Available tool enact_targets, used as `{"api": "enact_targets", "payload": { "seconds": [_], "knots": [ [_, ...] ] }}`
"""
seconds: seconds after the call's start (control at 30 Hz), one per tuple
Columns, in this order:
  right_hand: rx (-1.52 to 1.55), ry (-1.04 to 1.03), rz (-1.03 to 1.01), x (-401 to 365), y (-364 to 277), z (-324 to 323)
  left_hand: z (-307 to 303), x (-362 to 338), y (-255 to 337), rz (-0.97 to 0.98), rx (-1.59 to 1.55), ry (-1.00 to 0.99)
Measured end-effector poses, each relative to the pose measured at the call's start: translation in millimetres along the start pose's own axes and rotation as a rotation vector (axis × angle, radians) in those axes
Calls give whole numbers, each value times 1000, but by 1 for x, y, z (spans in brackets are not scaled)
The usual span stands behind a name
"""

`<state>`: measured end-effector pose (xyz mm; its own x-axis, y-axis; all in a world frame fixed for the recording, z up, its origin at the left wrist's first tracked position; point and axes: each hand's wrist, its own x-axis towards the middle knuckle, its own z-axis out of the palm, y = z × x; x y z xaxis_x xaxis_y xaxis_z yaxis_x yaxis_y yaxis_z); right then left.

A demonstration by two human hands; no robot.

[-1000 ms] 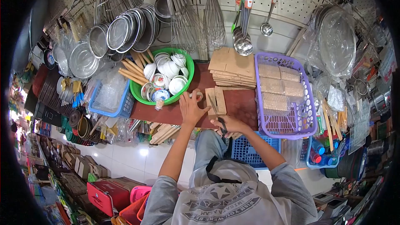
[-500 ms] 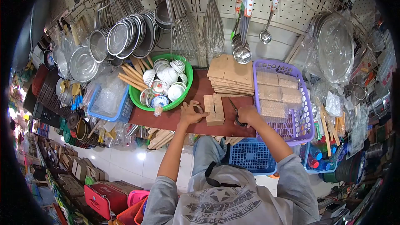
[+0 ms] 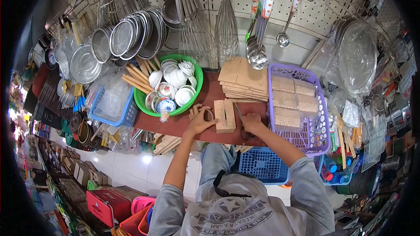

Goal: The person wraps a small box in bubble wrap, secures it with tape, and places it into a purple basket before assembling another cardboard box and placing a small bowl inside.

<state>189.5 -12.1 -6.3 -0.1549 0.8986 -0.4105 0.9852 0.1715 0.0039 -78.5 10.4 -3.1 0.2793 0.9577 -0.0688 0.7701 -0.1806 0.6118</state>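
A small brown cardboard box point(image 3: 225, 116) with a dark slit along its top stands on the red-brown tabletop point(image 3: 175, 125). Just left of it, my left hand point(image 3: 201, 121) is curled around what looks like a roll of brown tape point(image 3: 209, 115), its thumb reaching to the box's side. On the other side, my right hand point(image 3: 252, 123) grips dark-handled scissors point(image 3: 238, 110), mostly covering the handles. Their blades point away from me, close to the box's right edge; whether they are apart is hard to see.
A green basin point(image 3: 199, 83) of white bowls stands back left, beside a blue basket point(image 3: 127, 116). Flat cardboard pieces point(image 3: 243, 76) are stacked behind the box. At right, a purple basket point(image 3: 322, 124) holds bubble-wrapped packs point(image 3: 286, 101). Whisks point(image 3: 226, 35) and ladles point(image 3: 257, 57) hang above.
My right hand has shifted left with the scissors, bringing the blades nearer the box. My left hand and the box stay nearly in place. The view has shifted slightly.
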Motion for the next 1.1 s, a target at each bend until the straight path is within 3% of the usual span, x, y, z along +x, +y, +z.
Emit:
{"api": "enact_targets", "payload": {
  "seconds": [0.1, 0.17, 0.27, 0.37, 0.47, 0.57, 0.67, 0.97, 1.1],
  "knots": [
    [5, 29, 24, 2, -5, -3, 8, -1, -5, 194, 15, 179],
    [60, 67, 59, 2, -5, -17, 9, 0, -6, 233, -31, 178],
    [327, 281, 34, 7, -6, -31, -3, -4, 9, 204, -59, 119],
    [742, 44, 8, 1, -12, -69, -5, -4, 12, 176, -61, 31],
    [658, 20, -42, 17, -16, -60, -2, -3, 10, 211, -151, 21],
    [544, 218, -95, 36, -18, -30, 0, -4, 9, 249, -204, 75],
    [575, 250, -56, 32, -20, -30, 5, -1, 10, 218, -224, 118],
    [631, 210, -11, 36, -18, -24, 28, 24, 20, 100, -231, 287],
    [852, 16, -61, 41, -12, -32, 34, 30, 9, 107, -268, 285]
  ]
}}
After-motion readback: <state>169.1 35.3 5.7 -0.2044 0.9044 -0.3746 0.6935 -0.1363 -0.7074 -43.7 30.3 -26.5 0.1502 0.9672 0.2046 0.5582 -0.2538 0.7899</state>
